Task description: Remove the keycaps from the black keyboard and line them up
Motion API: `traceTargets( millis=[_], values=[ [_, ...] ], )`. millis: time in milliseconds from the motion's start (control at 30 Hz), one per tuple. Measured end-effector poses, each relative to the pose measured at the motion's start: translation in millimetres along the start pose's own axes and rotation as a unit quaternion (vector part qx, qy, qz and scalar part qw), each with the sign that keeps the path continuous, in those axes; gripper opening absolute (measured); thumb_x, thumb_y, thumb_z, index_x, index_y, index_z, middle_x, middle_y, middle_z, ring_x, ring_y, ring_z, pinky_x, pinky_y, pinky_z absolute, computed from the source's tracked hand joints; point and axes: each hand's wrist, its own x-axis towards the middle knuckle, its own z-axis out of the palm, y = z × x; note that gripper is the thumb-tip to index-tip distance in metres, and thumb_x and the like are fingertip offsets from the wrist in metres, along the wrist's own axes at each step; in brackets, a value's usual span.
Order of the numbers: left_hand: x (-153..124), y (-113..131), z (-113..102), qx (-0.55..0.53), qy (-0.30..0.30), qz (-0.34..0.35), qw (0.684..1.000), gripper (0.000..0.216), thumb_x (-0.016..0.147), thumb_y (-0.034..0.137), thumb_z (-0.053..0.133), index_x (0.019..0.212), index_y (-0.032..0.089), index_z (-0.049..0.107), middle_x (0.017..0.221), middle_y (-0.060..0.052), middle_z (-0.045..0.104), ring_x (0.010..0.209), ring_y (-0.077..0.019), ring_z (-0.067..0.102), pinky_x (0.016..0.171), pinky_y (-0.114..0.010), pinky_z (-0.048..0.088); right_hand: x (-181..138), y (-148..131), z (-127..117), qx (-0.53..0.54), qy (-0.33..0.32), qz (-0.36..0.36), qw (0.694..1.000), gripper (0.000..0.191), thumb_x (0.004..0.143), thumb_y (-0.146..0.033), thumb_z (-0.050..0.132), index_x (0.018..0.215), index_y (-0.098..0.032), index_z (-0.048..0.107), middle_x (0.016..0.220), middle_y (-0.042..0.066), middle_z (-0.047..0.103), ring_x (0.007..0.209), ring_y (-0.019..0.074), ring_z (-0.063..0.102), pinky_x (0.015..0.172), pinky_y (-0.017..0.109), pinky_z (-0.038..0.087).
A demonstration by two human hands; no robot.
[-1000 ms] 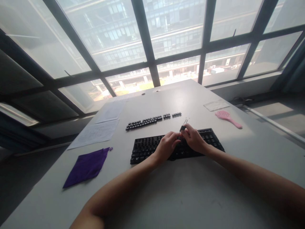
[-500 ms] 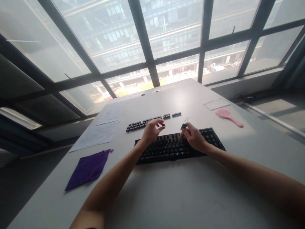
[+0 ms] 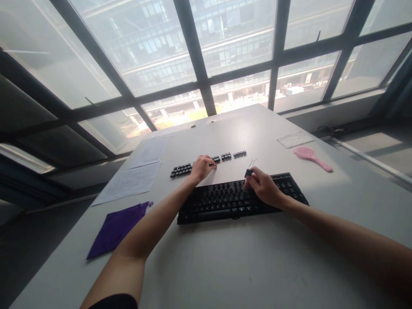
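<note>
A black keyboard (image 3: pixel 222 201) lies across the table, several of its upper keys stripped of their caps. Behind it, removed black keycaps (image 3: pixel 182 169) are lined up in rows. My left hand (image 3: pixel 201 167) is down at the front edge of these rows, thumb and fingers pinched on a small black keycap (image 3: pixel 211 165), mostly hidden by the fingers. Over the keyboard's right part, my right hand (image 3: pixel 263 189) is closed around a keycap puller (image 3: pixel 248 173) with a black handle, its thin wire prongs pointing up and away.
On the left lie a purple drawstring pouch (image 3: pixel 112 229) and white paper sheets (image 3: pixel 128 184). A pink hairbrush (image 3: pixel 310 157) and a flat pale packet (image 3: pixel 294 139) rest at the right. Large windows (image 3: pixel 238 38) stand behind the white table (image 3: pixel 257 257).
My left hand has moved from above the keyboard forward and left to the keycap rows, carrying the keycap. My right hand stays nearly in place with the puller.
</note>
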Motion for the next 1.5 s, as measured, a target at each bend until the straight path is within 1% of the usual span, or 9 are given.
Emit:
traceTargets(
  millis=[467, 567, 700, 900, 1000, 1133, 1267, 1367, 1500],
  values=[
    [11, -8, 5, -0.005, 0.035, -0.015, 0.999, 0.003, 0.078, 0.022, 0.075, 0.079, 0.022, 0.077, 0.098, -0.006, 0.066, 0.097, -0.0243, 0.055, 0.092, -0.038, 0.047, 0, -1, -1, 0.036, 0.002, -0.003, 0.999, 0.011, 0.097, -0.029, 0.05, 0.088, -0.022, 0.052, 0.073, 0.001, 0.069, 0.071, 0.0186, 0.065, 0.071, 0.032, 0.047],
    [6, -2, -2, -0.024, 0.061, -0.015, 0.998, 0.007, 0.08, 0.022, 0.073, 0.085, 0.021, 0.076, 0.097, -0.006, 0.066, 0.097, -0.0231, 0.056, 0.094, -0.038, 0.046, 1, 1, 0, 0.074, 0.031, -0.004, 0.997, 0.012, 0.096, -0.03, 0.052, 0.087, -0.022, 0.053, 0.074, 0.001, 0.067, 0.071, 0.0184, 0.064, 0.07, 0.032, 0.047],
    [-15, 29, -18, -0.053, 0.07, 0.013, 0.996, 0.011, 0.087, 0.019, 0.064, 0.087, 0.019, 0.075, 0.095, -0.006, 0.068, 0.093, -0.0212, 0.059, 0.094, -0.037, 0.046, 6, 4, 0, 0.116, 0.071, -0.013, 0.991, 0.013, 0.094, -0.032, 0.055, 0.087, -0.022, 0.055, 0.074, 0.001, 0.064, 0.068, 0.0173, 0.061, 0.068, 0.031, 0.047],
    [-73, 109, -24, -0.139, -0.033, 0.073, 0.987, 0.013, 0.091, 0.022, 0.06, 0.095, 0.02, 0.072, 0.093, -0.006, 0.069, 0.089, -0.0197, 0.062, 0.083, -0.032, 0.048, 8, 1, -5, 0.112, 0.063, -0.008, 0.992, 0.01, 0.093, -0.03, 0.055, 0.087, -0.022, 0.055, 0.074, 0.001, 0.064, 0.067, 0.0175, 0.061, 0.064, 0.031, 0.047],
    [-89, 133, -16, -0.153, -0.067, 0.086, 0.982, 0.016, 0.087, 0.029, 0.068, 0.102, 0.022, 0.071, 0.097, -0.005, 0.068, 0.094, -0.0215, 0.061, 0.085, -0.033, 0.048, 7, 1, -12, 0.095, 0.055, -0.002, 0.994, 0.008, 0.093, -0.029, 0.055, 0.087, -0.022, 0.054, 0.073, 0.001, 0.064, 0.064, 0.0175, 0.061, 0.06, 0.031, 0.045],
    [-83, 144, -8, -0.164, -0.07, 0.086, 0.98, 0.024, 0.083, 0.033, 0.074, 0.104, 0.022, 0.07, 0.1, -0.006, 0.066, 0.096, -0.022, 0.061, 0.085, -0.033, 0.048, 6, 6, -23, 0.074, 0.079, 0.005, 0.994, 0.011, 0.093, -0.03, 0.054, 0.085, -0.022, 0.055, 0.069, 0.0, 0.062, 0.06, 0.0166, 0.059, 0.056, 0.029, 0.044],
    [-66, 149, -3, -0.181, -0.087, 0.084, 0.976, 0.02, 0.081, 0.032, 0.077, 0.098, 0.022, 0.074, 0.094, -0.005, 0.066, 0.088, -0.02, 0.062, 0.081, -0.031, 0.049, 6, 14, -30, 0.074, 0.117, 0.032, 0.99, 0.015, 0.093, -0.032, 0.054, 0.083, -0.021, 0.055, 0.067, 0.001, 0.062, 0.057, 0.0159, 0.057, 0.054, 0.029, 0.043],
    [-60, 151, 3, -0.202, -0.093, 0.074, 0.972, 0.016, 0.078, 0.031, 0.079, 0.091, 0.023, 0.077, 0.088, -0.004, 0.066, 0.081, -0.0187, 0.063, 0.076, -0.03, 0.05, 5, 16, -29, 0.081, 0.119, 0.034, 0.989, 0.016, 0.093, -0.035, 0.054, 0.084, -0.02, 0.056, 0.067, 0.001, 0.062, 0.058, 0.016, 0.057, 0.054, 0.029, 0.043],
    [-63, 151, 12, -0.229, -0.063, 0.06, 0.969, 0.01, 0.078, 0.027, 0.079, 0.087, 0.024, 0.078, 0.084, -0.004, 0.067, 0.078, -0.0188, 0.063, 0.075, -0.032, 0.051, 4, 14, -26, 0.087, 0.107, 0.025, 0.99, 0.018, 0.092, -0.036, 0.054, 0.084, -0.021, 0.055, 0.068, 0.001, 0.062, 0.06, 0.0162, 0.059, 0.056, 0.029, 0.045]
  ],
)
